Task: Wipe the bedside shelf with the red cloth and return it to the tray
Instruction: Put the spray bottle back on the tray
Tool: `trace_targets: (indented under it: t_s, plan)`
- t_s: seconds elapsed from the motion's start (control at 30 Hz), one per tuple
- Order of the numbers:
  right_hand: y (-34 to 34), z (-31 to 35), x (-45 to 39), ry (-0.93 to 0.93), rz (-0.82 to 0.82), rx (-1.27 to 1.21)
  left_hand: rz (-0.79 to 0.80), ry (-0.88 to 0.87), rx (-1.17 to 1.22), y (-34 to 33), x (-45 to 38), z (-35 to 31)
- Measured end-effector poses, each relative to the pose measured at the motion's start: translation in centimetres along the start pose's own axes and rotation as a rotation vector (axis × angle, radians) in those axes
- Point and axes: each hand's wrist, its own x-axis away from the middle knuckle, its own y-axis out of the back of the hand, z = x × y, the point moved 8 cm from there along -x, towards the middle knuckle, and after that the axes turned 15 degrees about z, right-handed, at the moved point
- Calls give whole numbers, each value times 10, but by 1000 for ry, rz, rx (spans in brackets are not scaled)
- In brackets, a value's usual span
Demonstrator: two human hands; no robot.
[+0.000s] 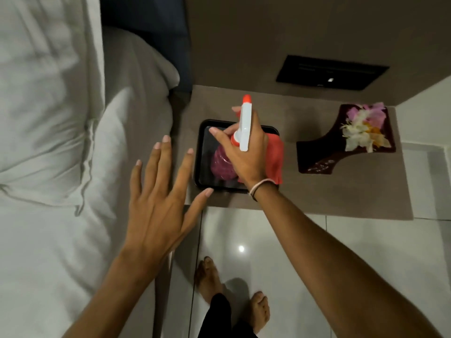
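Observation:
A black tray (201, 152) sits on the brown bedside shelf (341, 191) near its left end. The red cloth (275, 154) lies crumpled along the tray's right side, partly over the rim. My right hand (244, 152) is above the tray, gripping a white spray bottle (244, 125) with an orange nozzle; its pink liquid body (219, 165) shows under my palm. My left hand (158, 191) hovers open with fingers spread, left of the tray, over the gap between bed and shelf.
A dark curved dish of artificial flowers (361, 132) stands at the shelf's right end. The bed with white pillows (48, 118) lies to the left. A black wall panel (329, 71) is behind. My bare feet (210, 279) stand on glossy white tiles below.

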Motion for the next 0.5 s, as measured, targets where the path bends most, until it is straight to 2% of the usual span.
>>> trace_targets:
  t_s: [0.23,0.37,0.43,0.5]
  plan:
    - [-37,-19,-18,-66,97,62,29,-31,67,-9,-20,6]
    - [-32,-39,4,-133,255,47,135,39,146,-26,-19,5]
    - [-14,-53,28,-161,311,37,161,39,274,-40,-17,-7]
    - [16,-69,59,-205,266,19,209,61,554,-61,-16,-22]
